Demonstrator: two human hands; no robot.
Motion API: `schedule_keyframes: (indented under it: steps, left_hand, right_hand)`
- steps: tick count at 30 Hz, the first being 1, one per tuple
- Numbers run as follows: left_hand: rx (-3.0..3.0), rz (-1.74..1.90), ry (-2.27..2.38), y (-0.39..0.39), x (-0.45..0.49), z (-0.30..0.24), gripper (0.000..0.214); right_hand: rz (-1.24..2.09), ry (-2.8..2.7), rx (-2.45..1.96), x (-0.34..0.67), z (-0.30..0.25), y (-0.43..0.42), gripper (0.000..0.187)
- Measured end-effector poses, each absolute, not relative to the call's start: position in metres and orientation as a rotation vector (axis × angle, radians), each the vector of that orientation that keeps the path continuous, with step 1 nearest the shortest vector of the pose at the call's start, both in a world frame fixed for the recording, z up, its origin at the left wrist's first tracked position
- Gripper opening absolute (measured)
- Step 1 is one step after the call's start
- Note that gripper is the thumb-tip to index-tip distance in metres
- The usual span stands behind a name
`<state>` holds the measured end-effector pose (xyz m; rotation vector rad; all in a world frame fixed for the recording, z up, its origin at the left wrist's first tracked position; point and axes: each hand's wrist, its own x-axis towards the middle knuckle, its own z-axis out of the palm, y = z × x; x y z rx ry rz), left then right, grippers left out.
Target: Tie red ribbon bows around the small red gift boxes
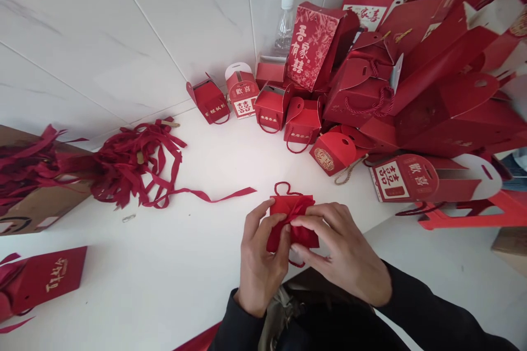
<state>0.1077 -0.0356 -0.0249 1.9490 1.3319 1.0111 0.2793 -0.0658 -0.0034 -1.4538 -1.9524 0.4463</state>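
Note:
A small red gift box (305,238) with twisted cord handles stands near the table's front edge, between my hands. A red ribbon (297,209) lies across its top, gathered in a knot or bow. My left hand (264,255) grips the ribbon from the left, thumb and fingers closed at the middle. From the right, my right hand (343,249) pinches the ribbon with thumb and forefinger near the same spot. The fingers hide most of the knot, so its exact shape cannot be made out.
Small red gift boxes (304,123) line the wall. Larger red boxes (448,109) are heaped at right, a plastic bottle (285,24) behind. Red ribbons (123,162) spill from a cardboard carton (61,211) at left. Another red box (53,279) lies front left. A red stool (465,211) stands right.

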Motion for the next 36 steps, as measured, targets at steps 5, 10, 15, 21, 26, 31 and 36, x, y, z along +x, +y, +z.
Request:
schedule_keyframes:
  steps: [5,10,15,21,26,31,36]
  left_hand:
    - [1.945,1.035,1.368,-0.035,0.111,-0.025,0.014]
    - [1.918,1.042,1.382,-0.035,0.113,-0.026,0.012]
    - [1.899,1.057,1.396,-0.034,0.115,-0.028,0.01]
    - [1.868,1.063,1.395,-0.035,0.115,-0.028,0.01]
    - [1.912,1.041,1.356,-0.033,0.112,-0.026,0.017]
    - [1.899,1.005,1.342,-0.034,0.11,-0.027,0.013]
    - [1.89,0.97,1.342,-0.036,0.108,-0.027,0.007]
  right_hand:
    - [0.473,-1.937,-1.498,0.279,-0.007,-0.063,0.009]
    - [0.444,-1.955,-1.586,0.28,-0.006,-0.067,0.012]
    - [0.497,-1.938,-1.535,0.278,0.0,-0.068,0.009]
    - [0.782,-1.937,-1.401,0.279,0.017,-0.076,0.011]
    - [0.83,-1.786,-1.473,0.297,0.014,-0.059,0.013]
    - [0.688,-1.888,-1.513,0.307,0.001,-0.035,0.012]
    - [0.713,-1.796,-1.551,0.306,-0.006,-0.037,0.01]
